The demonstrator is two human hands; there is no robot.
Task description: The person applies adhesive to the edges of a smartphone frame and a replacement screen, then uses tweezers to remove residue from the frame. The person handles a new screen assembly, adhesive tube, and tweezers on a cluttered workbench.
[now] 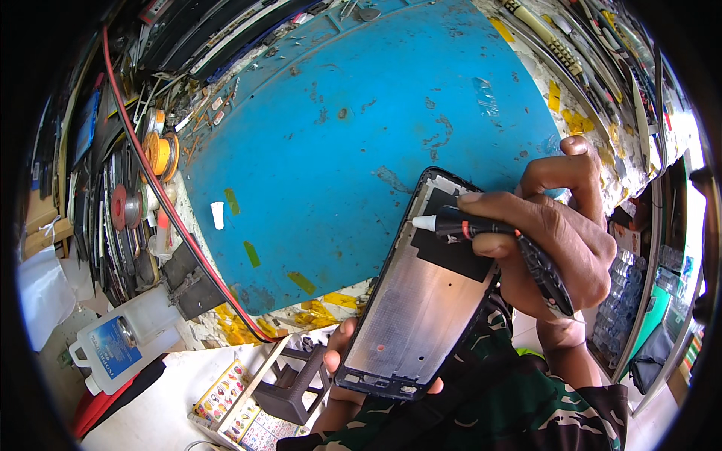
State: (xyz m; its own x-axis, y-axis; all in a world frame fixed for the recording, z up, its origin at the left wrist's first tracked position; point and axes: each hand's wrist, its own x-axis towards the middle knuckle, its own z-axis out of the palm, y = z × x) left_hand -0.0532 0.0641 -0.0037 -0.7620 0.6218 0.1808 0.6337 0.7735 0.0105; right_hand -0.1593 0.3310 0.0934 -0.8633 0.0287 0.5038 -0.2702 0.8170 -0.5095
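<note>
One phone frame (421,301), one glue tube (502,252) and two hands are counted at the centre of the view. The frame is held from below by the left hand (342,353), whose thumb and fingers are curled around its lower end. The right hand (560,240) is closed around the black tube with an orange band, and its white nozzle is laid against the frame's upper left edge.

The frame is a long rectangle with a dark rim, a dull silver metal plate over most of its face and a black patch near the top. It is tilted, the top end leaning away over the near edge of the blue work mat (361,143).

The mat is worn and scratched, with a few strips of yellow tape and one small white cap (217,214) lying well apart from the frame. Most of its middle lies bare. Along its left edge a red cable (162,195) runs, with one yellow tape spool (159,154) just beyond. One white plastic bottle (120,338) lies lower left, near a small dark stool (295,387).
</note>
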